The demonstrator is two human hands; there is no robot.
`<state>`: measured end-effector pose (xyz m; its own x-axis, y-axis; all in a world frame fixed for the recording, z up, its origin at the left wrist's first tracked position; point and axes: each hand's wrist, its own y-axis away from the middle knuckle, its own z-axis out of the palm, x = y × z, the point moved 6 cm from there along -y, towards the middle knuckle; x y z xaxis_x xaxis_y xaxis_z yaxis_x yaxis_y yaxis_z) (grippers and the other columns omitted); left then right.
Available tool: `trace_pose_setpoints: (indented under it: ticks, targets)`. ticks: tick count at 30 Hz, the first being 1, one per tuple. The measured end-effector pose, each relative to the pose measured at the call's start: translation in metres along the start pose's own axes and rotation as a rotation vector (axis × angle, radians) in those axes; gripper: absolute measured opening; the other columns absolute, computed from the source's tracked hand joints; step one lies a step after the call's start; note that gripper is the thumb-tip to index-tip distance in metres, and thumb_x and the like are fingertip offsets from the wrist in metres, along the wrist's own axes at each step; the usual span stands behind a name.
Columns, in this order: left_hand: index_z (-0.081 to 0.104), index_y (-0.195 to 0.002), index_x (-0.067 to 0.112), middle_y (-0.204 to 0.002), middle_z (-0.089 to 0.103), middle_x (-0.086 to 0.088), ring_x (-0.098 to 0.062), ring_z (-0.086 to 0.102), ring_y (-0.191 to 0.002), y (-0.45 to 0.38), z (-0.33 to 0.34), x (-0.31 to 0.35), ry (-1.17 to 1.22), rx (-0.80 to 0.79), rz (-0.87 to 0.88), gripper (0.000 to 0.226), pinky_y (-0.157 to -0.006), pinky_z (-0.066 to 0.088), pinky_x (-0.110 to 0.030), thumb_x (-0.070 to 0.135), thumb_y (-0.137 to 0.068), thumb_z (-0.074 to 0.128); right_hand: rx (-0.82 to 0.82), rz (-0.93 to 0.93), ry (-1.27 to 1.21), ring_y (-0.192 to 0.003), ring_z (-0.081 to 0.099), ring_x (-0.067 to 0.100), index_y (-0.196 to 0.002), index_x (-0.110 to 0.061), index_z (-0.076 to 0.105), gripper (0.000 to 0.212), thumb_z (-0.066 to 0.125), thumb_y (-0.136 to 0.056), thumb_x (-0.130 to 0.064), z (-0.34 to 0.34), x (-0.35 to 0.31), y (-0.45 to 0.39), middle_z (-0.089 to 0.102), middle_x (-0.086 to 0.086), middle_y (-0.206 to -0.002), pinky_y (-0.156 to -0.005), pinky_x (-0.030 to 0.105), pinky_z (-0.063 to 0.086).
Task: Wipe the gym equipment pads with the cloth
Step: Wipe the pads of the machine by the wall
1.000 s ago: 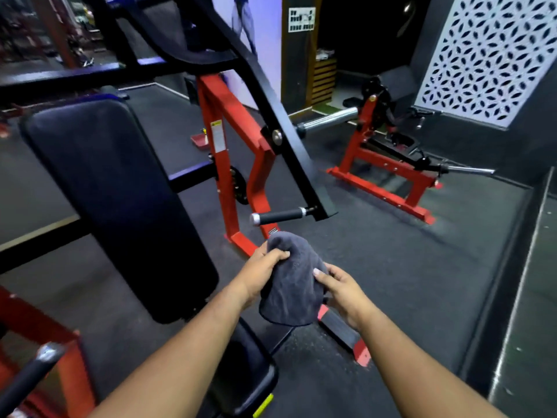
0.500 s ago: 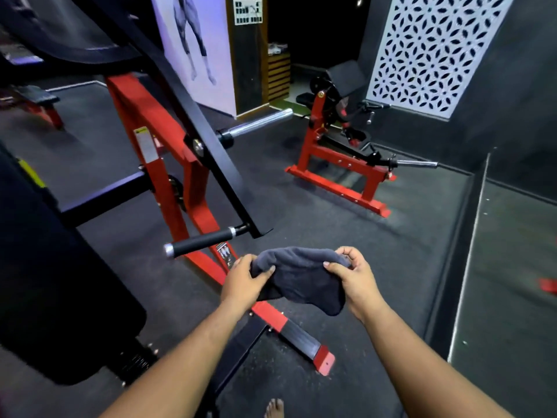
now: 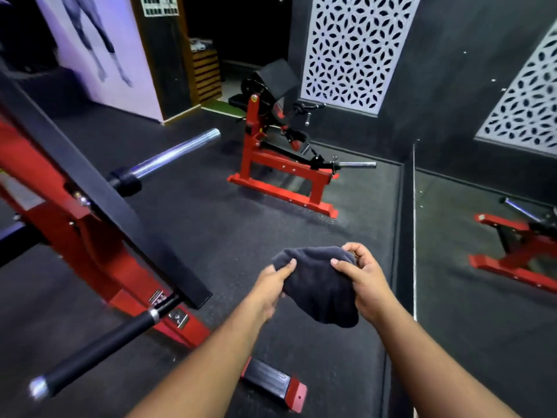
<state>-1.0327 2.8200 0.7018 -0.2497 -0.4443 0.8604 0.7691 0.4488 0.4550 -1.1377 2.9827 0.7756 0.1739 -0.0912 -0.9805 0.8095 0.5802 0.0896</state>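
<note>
- Fingers (image 3: 355,251) of the right hand (image 3: 366,285) curl over the top right edge of the cloth (image 3: 319,285), with the thumb laid across its front, so the hand grips the fabric.
- Thumb and fingers of the left hand (image 3: 269,289) pinch the left edge of the cloth; the thumb tip lies on the front of the fabric and the other fingers are hidden behind it.
- Cloth, dark grey and bunched, hangs in the air between the two hands, its lower fold drooping below the right palm, over the dark rubber floor (image 3: 241,224).
- Forearms reach in from the bottom edge, both bare.
- Red and black machine frame (image 3: 90,224) stands to the left, near the left arm, with a black grip handle (image 3: 99,348) jutting toward the camera and a chrome bar (image 3: 177,153) pointing away to the right.
- Black footplate with a red tip (image 3: 275,384) lies on the floor below the left forearm.
- Second red machine (image 3: 280,167) with a black pad (image 3: 277,78) on top stands well apart, near the far wall, in front of a white patterned panel (image 3: 352,49).
- Mirror (image 3: 488,267) lines the right wall and reflects another red frame.
- Poster of a figure (image 3: 99,49) hangs on the back left wall.
</note>
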Motion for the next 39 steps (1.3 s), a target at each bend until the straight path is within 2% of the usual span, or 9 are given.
trace_pose_setpoints:
  ticks: [7,9,13,18,20,24,29,35,39]
  targets:
    - [0.066,-0.095,0.014,-0.098,0.074,-0.004,-0.018,0.069,-0.098,-0.091,0.040,0.075,-0.527,0.102,0.264,0.019,-0.083,0.052,-0.030,0.032,-0.099,0.063,0.180,0.064,0.342,-0.078,0.049,0.018,-0.087,-0.015,0.053,0.042,0.091,-0.072,-0.019,-0.099,0.047,-0.086,0.051,-0.003,-0.079,-0.072,0.037,0.043]
    - [0.056,-0.082,0.017,-0.094,0.072,-0.012,-0.023,0.067,-0.093,-0.124,0.056,0.094,-0.684,0.111,0.327,0.024,-0.077,0.047,-0.032,0.034,-0.099,0.062,0.130,0.103,0.371,-0.082,0.056,0.019,-0.095,-0.013,0.056,0.053,0.092,-0.060,-0.032,-0.111,0.055,-0.122,0.060,0.002,-0.087,-0.074,0.035,0.048]
    - [0.061,-0.097,0.011,-0.103,0.072,-0.009,-0.026,0.066,-0.098,-0.189,0.074,0.125,-0.879,0.183,0.347,0.028,-0.085,0.050,-0.037,0.038,-0.101,0.057,0.002,0.190,0.339,-0.097,0.069,0.016,-0.120,-0.024,0.060,0.066,0.093,-0.064,-0.030,-0.127,0.058,-0.205,0.072,0.009,-0.109,-0.076,0.027,0.055]
    - [0.035,-0.069,0.023,-0.092,0.066,-0.008,-0.032,0.061,-0.095,-0.245,0.099,0.179,-1.163,0.197,0.375,0.042,-0.076,0.039,-0.039,0.043,-0.103,0.052,-0.242,0.169,0.936,-0.095,0.064,0.006,-0.126,-0.034,0.062,0.086,0.082,-0.054,-0.078,-0.139,0.048,-0.316,0.063,-0.013,-0.105,-0.089,0.032,0.054]
    - [0.030,-0.067,0.025,-0.080,0.055,0.004,-0.029,0.059,-0.093,-0.261,0.112,0.204,-1.224,0.201,0.468,0.046,-0.072,0.030,-0.035,0.041,-0.103,0.054,-0.294,0.081,1.064,-0.115,0.052,0.007,-0.137,-0.043,0.054,0.100,0.069,-0.052,-0.093,-0.126,0.036,-0.354,0.053,-0.012,-0.122,-0.103,0.039,0.049]
    - [0.036,-0.066,0.025,-0.070,0.048,0.010,-0.028,0.059,-0.083,-0.315,0.111,0.244,-1.092,0.196,0.523,0.044,-0.072,0.041,-0.039,0.046,-0.097,0.059,-0.459,-0.080,1.006,-0.127,0.046,0.006,-0.144,-0.043,0.046,0.089,0.071,-0.066,-0.078,-0.073,0.013,-0.414,0.052,-0.017,-0.137,-0.108,0.041,0.044]
    - [0.061,-0.086,0.022,-0.082,0.070,0.008,-0.016,0.067,-0.082,-0.406,0.069,0.290,-0.905,0.274,0.496,0.046,-0.077,0.054,-0.045,0.067,-0.082,0.053,-0.315,-0.156,0.952,-0.084,0.064,0.016,-0.092,-0.024,0.054,0.028,0.069,-0.082,-0.046,-0.048,0.003,-0.518,0.069,-0.010,-0.087,-0.079,0.045,0.052]
    - [0.067,-0.094,0.018,-0.088,0.074,0.005,-0.015,0.069,-0.087,-0.516,0.015,0.340,-0.579,0.422,0.479,0.020,-0.080,0.054,-0.033,0.038,-0.096,0.067,-0.165,-0.184,0.883,-0.067,0.057,-0.008,-0.075,-0.030,0.058,0.030,0.086,-0.078,-0.039,-0.030,-0.015,-0.651,0.065,-0.017,-0.069,-0.060,0.014,0.039]
    - [0.067,-0.093,0.017,-0.084,0.071,0.006,-0.018,0.067,-0.085,-0.589,-0.017,0.383,-0.505,0.497,0.466,0.020,-0.069,0.048,-0.022,0.037,-0.095,0.068,-0.099,-0.200,0.765,-0.078,0.063,-0.006,-0.085,-0.026,0.067,0.026,0.091,-0.075,-0.028,-0.004,-0.037,-0.732,0.071,-0.013,-0.082,-0.071,0.017,0.047]
